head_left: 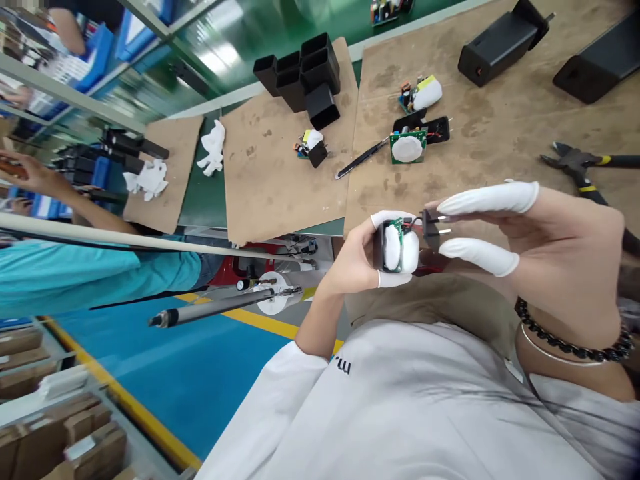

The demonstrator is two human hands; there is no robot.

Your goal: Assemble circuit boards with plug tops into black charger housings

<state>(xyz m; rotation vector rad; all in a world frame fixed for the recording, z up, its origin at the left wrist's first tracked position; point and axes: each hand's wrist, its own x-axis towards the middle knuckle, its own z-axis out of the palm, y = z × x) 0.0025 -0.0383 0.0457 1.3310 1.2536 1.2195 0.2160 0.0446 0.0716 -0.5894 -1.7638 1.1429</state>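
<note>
My left hand (353, 260), with white finger cots, is wrapped round a black adapter case (381, 247). A green circuit board with white-coated parts (403, 250) sits at the open end of that case. My right hand (545, 247), also in finger cots, grips a black plug end cap (431, 230) by thumb and forefinger, its two metal prongs pointing toward my palm. Short wires (413, 222) run between the cap and the board. Both hands are held close together in front of my body, at the bench edge.
Cardboard sheets (270, 193) cover the bench. On them lie black empty cases (323, 107), circuit boards (407, 147), tweezers (363, 159), cutting pliers (575, 163) and assembled black adapters (500, 43). White crumpled pieces (213, 148) lie at left. A co-worker's teal sleeve (90, 273) is beyond.
</note>
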